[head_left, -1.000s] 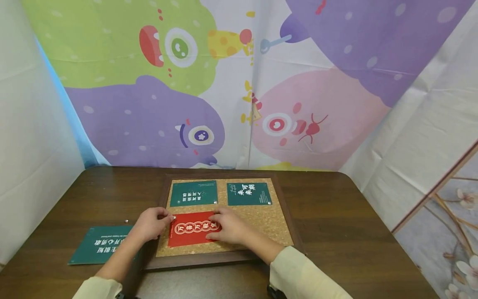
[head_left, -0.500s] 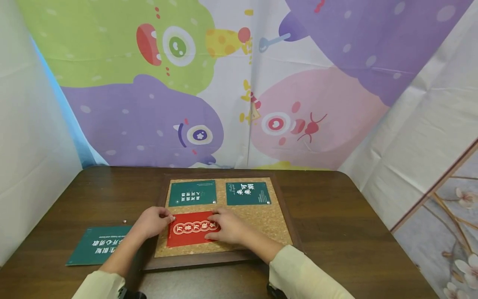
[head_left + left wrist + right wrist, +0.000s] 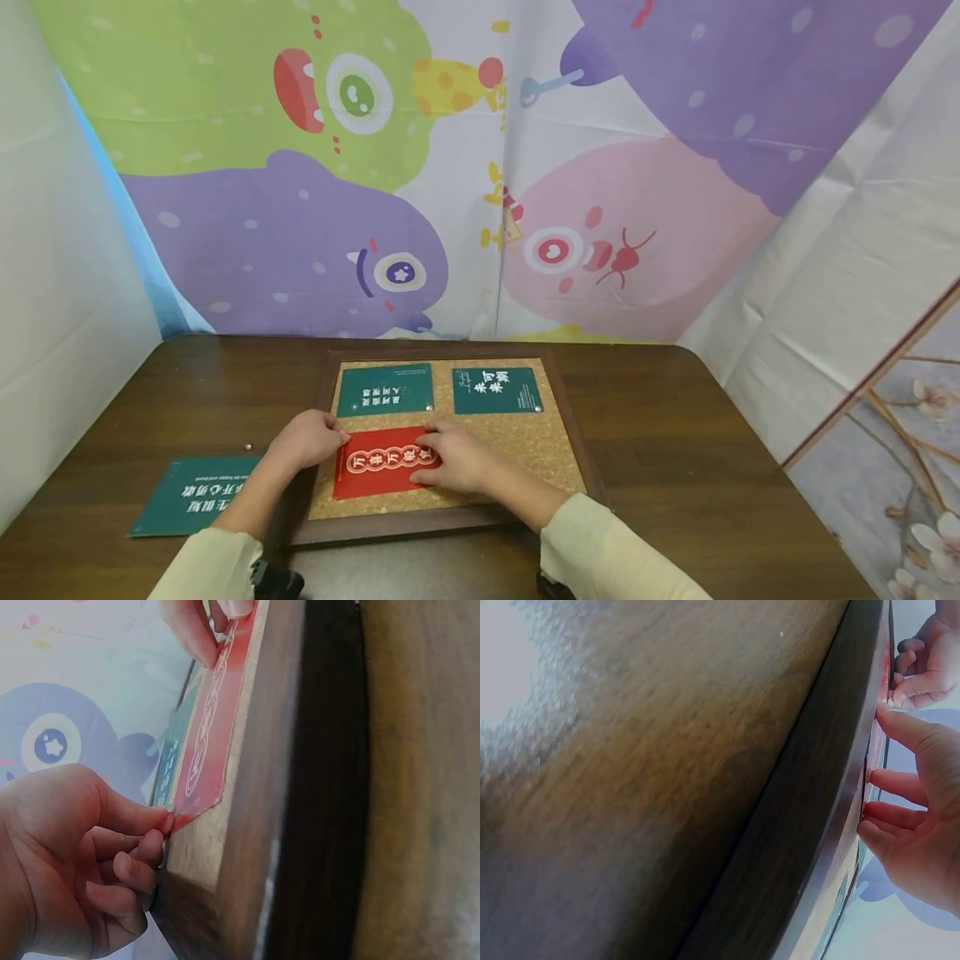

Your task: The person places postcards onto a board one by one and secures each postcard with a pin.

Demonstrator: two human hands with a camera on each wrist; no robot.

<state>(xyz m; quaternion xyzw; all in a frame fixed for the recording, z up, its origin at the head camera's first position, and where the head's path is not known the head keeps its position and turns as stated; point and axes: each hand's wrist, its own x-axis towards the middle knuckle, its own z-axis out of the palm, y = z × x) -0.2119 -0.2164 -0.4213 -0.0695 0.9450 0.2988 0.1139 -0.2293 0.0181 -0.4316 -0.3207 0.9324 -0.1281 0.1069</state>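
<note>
A red card (image 3: pixel 367 483) with white lettering lies on the lower left of a wood-framed cork board (image 3: pixel 517 450). My left hand (image 3: pixel 307 440) has thumb and forefinger pinched together at the card's upper left corner. The small shiny pushpin between those fingertips is mostly hidden now. In the left wrist view, the same fingertips (image 3: pixel 161 819) meet right at the corner. My right hand (image 3: pixel 461 458) rests on the card's right end with fingers spread, covering part of the lettering. Two green cards, left (image 3: pixel 386 390) and right (image 3: pixel 497 390), are fixed along the board's top with pins.
On the dark wooden table (image 3: pixel 660 467), left of the board, lies another green card (image 3: pixel 176 500), partly behind my left forearm. A loose pin (image 3: pixel 248 447) sits just above it. A cartoon-printed cloth (image 3: pixel 480 275) hangs behind the table, with white cloth at the sides.
My left fingers have shifted slightly over the pin at the red card's corner, hiding the shine seen earlier. My right hand stays in place on the card.
</note>
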